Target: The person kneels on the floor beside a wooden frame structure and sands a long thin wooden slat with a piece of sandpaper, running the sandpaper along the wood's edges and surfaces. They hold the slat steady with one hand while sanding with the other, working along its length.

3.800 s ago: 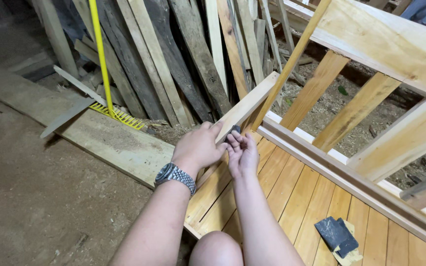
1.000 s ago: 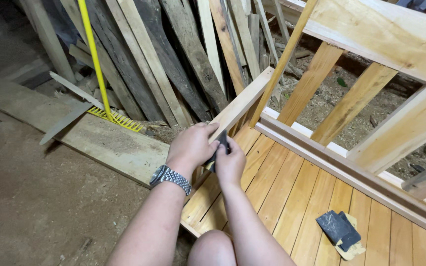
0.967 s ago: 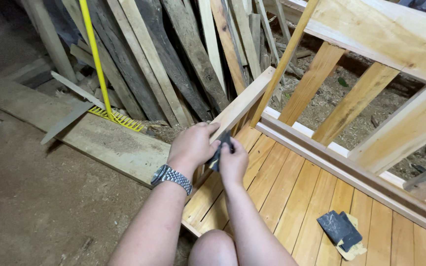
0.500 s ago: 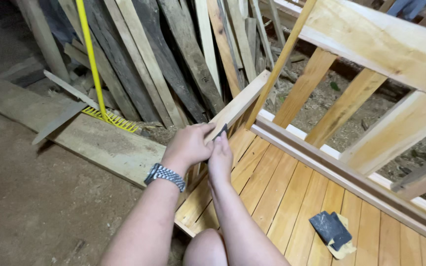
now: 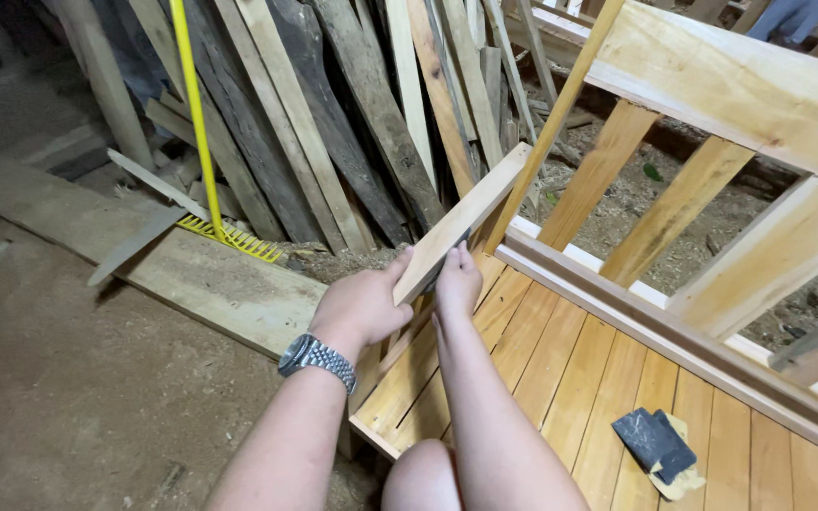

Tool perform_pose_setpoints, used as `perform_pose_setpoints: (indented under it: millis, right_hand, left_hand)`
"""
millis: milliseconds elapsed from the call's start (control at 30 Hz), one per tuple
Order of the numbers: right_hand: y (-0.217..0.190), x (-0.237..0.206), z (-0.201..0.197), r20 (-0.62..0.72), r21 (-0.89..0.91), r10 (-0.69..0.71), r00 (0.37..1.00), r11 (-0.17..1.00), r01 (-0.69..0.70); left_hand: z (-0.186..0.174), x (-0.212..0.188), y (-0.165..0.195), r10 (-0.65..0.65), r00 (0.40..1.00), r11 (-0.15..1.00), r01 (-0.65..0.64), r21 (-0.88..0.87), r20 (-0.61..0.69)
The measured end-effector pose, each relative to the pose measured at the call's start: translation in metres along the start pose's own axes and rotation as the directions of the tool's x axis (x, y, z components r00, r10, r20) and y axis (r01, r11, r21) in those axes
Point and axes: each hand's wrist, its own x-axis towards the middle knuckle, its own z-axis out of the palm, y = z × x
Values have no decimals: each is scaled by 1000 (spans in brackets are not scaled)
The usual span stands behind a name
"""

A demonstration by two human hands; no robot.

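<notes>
Left hand (image 5: 364, 305), steel wristwatch (image 5: 317, 358) on the wrist, is curled around the lower end of a pale wooden slat (image 5: 461, 222), fingers wrapped over its top face, thumb side under. The slat runs diagonally up and away from the near left corner of the slatted wooden panel (image 5: 560, 369), its upper end resting against a thin upright stick (image 5: 560, 104) of the railing frame (image 5: 740, 90).

Right hand (image 5: 456, 281) lies flat against the slat's right edge, fingers together and extended, pressing a small dark object; only a sliver of it shows, so its kind cannot be told.

Folded dark sandpaper (image 5: 657, 443) lies on the panel toward its near right edge. Yellow rake (image 5: 231, 238) rests on a plank (image 5: 144, 255) on the dirt floor, left of the panel. Weathered boards (image 5: 352, 114) lean behind.
</notes>
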Motion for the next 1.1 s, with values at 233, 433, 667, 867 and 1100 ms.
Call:
perform_pose_setpoints:
  millis: [233,433,667,867,1100]
  right_hand:
    - [-6,-25,-17,92,-64,-147,985,986,154]
    - [2,-16,-23,14,-539,-283,959,806,245]
    - [6,14,-34,-33,-334,-212,977,923,189]
    - [-4,28,-38,205,-330,-16,979,940,85]
    - [-12,-9,-38,254,-415,-331,909,811,412]
  left_hand:
    - [-1,-4,3,26,999,1000,-26,5,-24]
    - [-1,-5,4,37,999,999,-38,-21,-36]
    - [-2,-7,6,30,999,1000,-30,-4,-24]
    - [0,-7,5,42,998,999,-43,-29,-49]
    - [3,6,4,17,1000,1000,-17,18,19]
